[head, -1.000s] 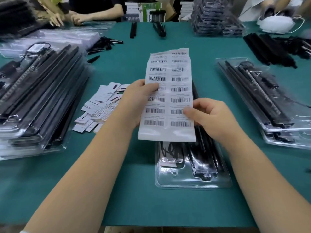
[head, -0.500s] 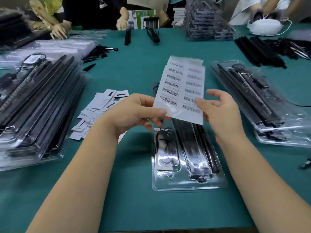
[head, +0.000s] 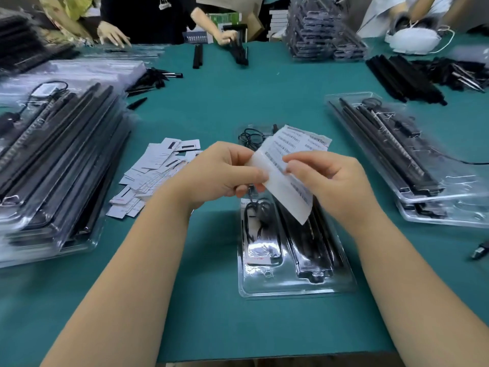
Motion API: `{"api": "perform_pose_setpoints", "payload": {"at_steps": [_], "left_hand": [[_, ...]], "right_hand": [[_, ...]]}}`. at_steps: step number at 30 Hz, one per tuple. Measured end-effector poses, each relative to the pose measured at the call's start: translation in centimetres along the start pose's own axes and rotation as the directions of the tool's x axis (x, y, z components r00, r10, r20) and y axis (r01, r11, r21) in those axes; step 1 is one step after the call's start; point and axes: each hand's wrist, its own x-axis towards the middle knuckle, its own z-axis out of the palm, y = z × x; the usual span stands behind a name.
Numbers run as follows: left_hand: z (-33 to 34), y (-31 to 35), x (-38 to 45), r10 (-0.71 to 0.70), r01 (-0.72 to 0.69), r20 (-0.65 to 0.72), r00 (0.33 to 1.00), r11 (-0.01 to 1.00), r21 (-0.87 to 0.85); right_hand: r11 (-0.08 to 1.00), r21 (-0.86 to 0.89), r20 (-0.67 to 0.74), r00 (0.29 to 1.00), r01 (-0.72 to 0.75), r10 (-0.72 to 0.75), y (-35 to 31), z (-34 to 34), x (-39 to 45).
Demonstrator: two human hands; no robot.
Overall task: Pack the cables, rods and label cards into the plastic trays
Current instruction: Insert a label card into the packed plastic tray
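A white sheet of barcode labels (head: 287, 165) is held over the middle of the table, bent and tilted. My left hand (head: 219, 172) grips its left edge between thumb and fingers. My right hand (head: 325, 178) pinches the sheet from the right with curled fingers. Under both hands lies a clear plastic tray (head: 296, 288) holding black rods (head: 312, 250) on its right side and a coiled black cable (head: 258, 215) over a card on its left. A loose pile of white label cards (head: 156, 176) lies on the green table to the left of my left hand.
A stack of filled trays (head: 53, 160) fills the left side, and two filled trays (head: 402, 154) lie at right. Loose black rods (head: 404, 78) and a tall tray stack (head: 322, 30) stand at the back. Other people's hands (head: 113, 35) work at the far edge. A small black connector (head: 480, 250) lies at right.
The label sheet has come down from upright to a low, bent tilt. Both hands closed in on it, and my right hand's fingers curled onto it.
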Motion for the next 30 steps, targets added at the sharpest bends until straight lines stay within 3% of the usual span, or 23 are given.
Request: {"api": "perform_pose_setpoints", "payload": {"at_steps": [4,10,17,21,30], "left_hand": [[1.3,-0.1,0.2,-0.017,0.01,0.052,0.999,0.991,0.135],[2.1,-0.3,0.4,-0.009,-0.005,0.078,0.997,0.983,0.181],[2.0,-0.3,0.3,0.004,-0.018,0.069,0.998,0.98,0.198],[2.1,-0.4,0.4,-0.008,0.0,0.047,0.999,0.985,0.171],[2.3,-0.6,0.6,-0.03,0.021,0.041,0.999,0.982,0.189]], "right_hand": [[0.979,-0.165,0.024,0.993,0.122,-0.12,0.0,0.7,-0.2],[0.968,-0.216,0.014,0.991,0.129,-0.129,0.3,1.1,0.0],[0.999,-0.038,0.088,0.996,-0.01,0.014,0.3,0.2,0.2],[1.0,0.022,0.134,0.991,-0.019,0.015,0.2,0.0,0.2],[0.995,-0.1,0.118,0.993,0.024,-0.012,0.1,0.3,-0.2]]}}
